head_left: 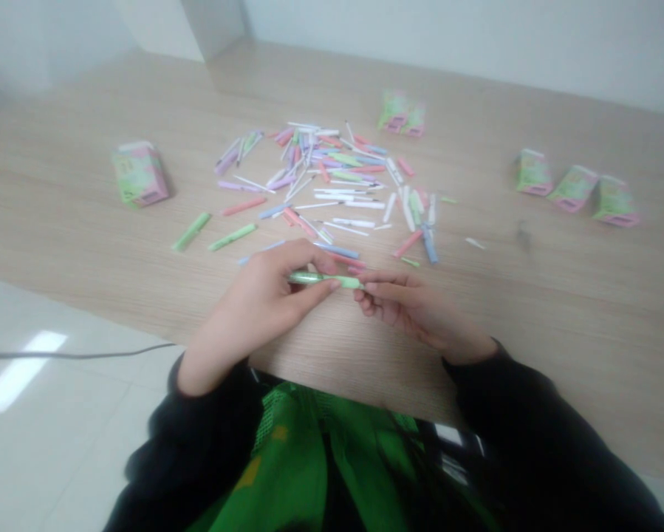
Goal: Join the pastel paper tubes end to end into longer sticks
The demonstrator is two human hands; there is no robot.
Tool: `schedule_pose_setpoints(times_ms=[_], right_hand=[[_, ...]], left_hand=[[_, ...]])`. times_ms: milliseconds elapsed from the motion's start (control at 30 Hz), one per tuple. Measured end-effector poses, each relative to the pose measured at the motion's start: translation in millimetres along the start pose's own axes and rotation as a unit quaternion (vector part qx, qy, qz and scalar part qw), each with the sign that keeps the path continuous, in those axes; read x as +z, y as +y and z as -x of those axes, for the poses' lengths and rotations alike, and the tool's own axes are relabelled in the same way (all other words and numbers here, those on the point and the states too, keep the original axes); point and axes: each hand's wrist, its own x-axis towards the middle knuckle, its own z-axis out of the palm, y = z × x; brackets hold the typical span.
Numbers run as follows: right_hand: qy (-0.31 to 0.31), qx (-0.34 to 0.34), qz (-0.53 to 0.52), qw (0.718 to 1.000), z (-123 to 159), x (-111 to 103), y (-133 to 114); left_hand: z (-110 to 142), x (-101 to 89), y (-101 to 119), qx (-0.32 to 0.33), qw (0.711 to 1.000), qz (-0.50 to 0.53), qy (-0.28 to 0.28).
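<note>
Green pen (325, 278) held just above the wood table (143, 244), left hand (257, 314) pinching the barrel between thumb and fingers, right hand (417, 310) fingertips gripping the far end, loose pile of pastel pen parts (343, 193) right behind, green-and-pink boxes (140, 174) out past that.

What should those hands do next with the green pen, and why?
Probably ease the green pen apart: the left hand and right hand hold it from both sides, and loose pen pieces lie on the table beyond.
</note>
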Motion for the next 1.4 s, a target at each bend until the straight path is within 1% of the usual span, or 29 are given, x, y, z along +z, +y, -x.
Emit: schedule_pose_setpoints(times_ms=[100,233,300,367,400,433,467,533,600,633,667,700,733,833,867,933,967,1000,1033,1100,1133,1167,1233,1300,1367,1400], right_hand=[[0.011,-0.029,0.051,0.998,1,-1,-4],[0.066,-0.094,0.12,0.986,5,-12,-20],[0.101,-0.133,0.153,0.974,5,-23,-27],[0.143,-0.165,0.216,0.952,3,-35,-29],[0.169,-0.176,0.265,0.933,1,-40,-28],[0.196,-0.185,0.326,0.906,-1,-45,-25],[0.22,-0.197,0.394,0.871,-3,-48,-22],[0.246,-0.232,0.523,0.782,-4,-53,-16],[0.246,-0.278,0.611,0.699,-5,-59,-11],[0.248,-0.299,0.636,0.667,-5,-62,-10],[0.254,-0.313,0.654,0.641,-5,-67,-10],[0.258,-0.317,0.668,0.622,-6,-71,-10],[0.261,-0.312,0.681,0.61,-6,-75,-10],[0.266,-0.281,0.706,0.593,-8,-82,-11],[0.278,-0.284,0.706,0.586,-7,-80,-12],[0.295,-0.321,0.69,0.578,-3,-70,-13],[0.283,-0.342,0.679,0.585,0,-63,-12],[0.25,-0.355,0.67,0.602,3,-54,-11],[0.203,-0.354,0.664,0.627,7,-46,-8],[0.113,-0.316,0.659,0.673,13,-33,2],[0.086,-0.289,0.659,0.689,16,-29,8],[0.074,-0.268,0.657,0.7,18,-27,14],[0.076,-0.246,0.651,0.714,20,-27,22],[0.075,-0.247,0.647,0.717,21,-31,25],[0.09,-0.26,0.648,0.711,21,-38,22],[0.111,-0.27,0.649,0.702,21,-42,19]], left_hand=[[1,-0.4,-1,-0.006,1.0,0.001,0.016],[0,-1.8,-10,-0.028,0.997,-0.004,0.07],[-4,0.0,-20,-0.03,0.997,-0.008,0.078],[-10,4.7,-31,-0.025,0.997,-0.015,0.076],[-12,8.0,-35,-0.023,0.997,-0.02,0.073],[-14,11.5,-39,-0.021,0.997,-0.024,0.07],[-16,15.1,-41,-0.021,0.997,-0.028,0.068],[-16,21.6,-43,-0.023,0.997,-0.032,0.069],[-13,26.2,-43,-0.02,0.995,-0.037,0.087],[-11,27.9,-43,-0.019,0.994,-0.043,0.101],[-9,29.4,-44,-0.018,0.992,-0.052,0.113],[-7,30.8,-45,-0.018,0.99,-0.062,0.123],[-6,32.1,-47,-0.02,0.989,-0.073,0.129],[-3,35.7,-52,-0.03,0.987,-0.084,0.13],[-2,36.5,-53,-0.034,0.988,-0.078,0.132],[-1,37.3,-55,-0.045,0.987,-0.067,0.141],[-1,37.2,-55,-0.054,0.986,-0.063,0.147],[0,36.8,-56,-0.064,0.984,-0.061,0.153],[0,36.3,-56,-0.074,0.982,-0.06,0.16],[1,35.2,-59,-0.087,0.979,-0.063,0.174],[1,34.7,-61,-0.088,0.978,-0.066,0.178],[2,34.2,-62,-0.086,0.977,-0.07,0.18],[3,32.7,-66,-0.081,0.978,-0.079,0.177],[5,30.1,-68,-0.085,0.974,-0.092,0.189],[6,25.5,-70,-0.096,0.965,-0.105,0.22],[7,22.4,-71,-0.1,0.961,-0.112,0.234]])
